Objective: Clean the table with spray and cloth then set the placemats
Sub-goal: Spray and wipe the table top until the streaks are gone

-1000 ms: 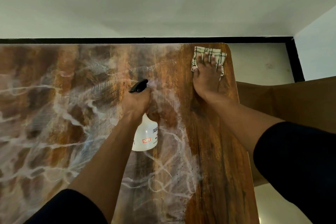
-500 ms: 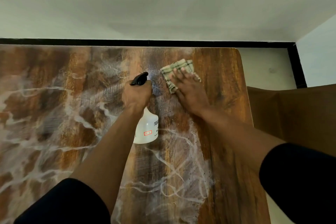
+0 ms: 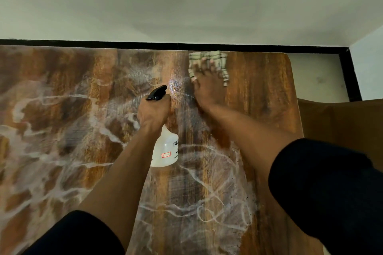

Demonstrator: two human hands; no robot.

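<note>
A wide brown wooden table (image 3: 265,93) streaked with white smears fills the view. My left hand (image 3: 153,114) grips the neck of a white spray bottle (image 3: 165,151) with a black trigger head (image 3: 157,93), held over the table's middle. A fine mist patch (image 3: 175,88) glistens just beyond the nozzle. My right hand (image 3: 209,87) lies flat with spread fingers on a checked cloth (image 3: 222,68), pressing it onto the table near the far edge, to the right of the bottle. No placemats are in view.
A white wall with a black skirting strip (image 3: 186,45) runs along the table's far edge. A brown piece of furniture (image 3: 339,126) stands off the table's right edge, with pale floor (image 3: 317,76) behind it.
My right hand has slid the cloth from beside the spray nozzle back up toward the far edge. A fresh mist patch shows in front of the nozzle. The left hand has held its place.
</note>
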